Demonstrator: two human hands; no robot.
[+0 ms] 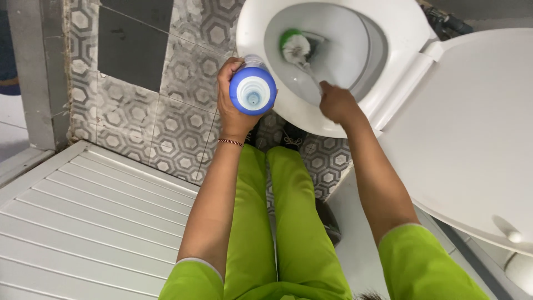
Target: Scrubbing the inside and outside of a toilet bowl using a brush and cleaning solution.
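My left hand (pixel 232 99) grips a blue plastic bottle (pixel 253 89), held bottom-up toward the camera over the near rim of a white toilet bowl (pixel 344 25). A thin cord bracelet circles that wrist. My right hand (pixel 336 103) is closed on the handle of a toilet brush (pixel 295 46), whose white and green head sits down inside the bowl. The handle is mostly hidden by my fist. My legs in bright green trousers stand just in front of the bowl.
The raised white toilet lid (pixel 472 128) fills the right side. A white ribbed shower tray (pixel 83 222) lies at lower left. Grey hexagon-patterned floor tiles (pixel 166 122) run between them, with a grey wall edge (pixel 33 72) at far left.
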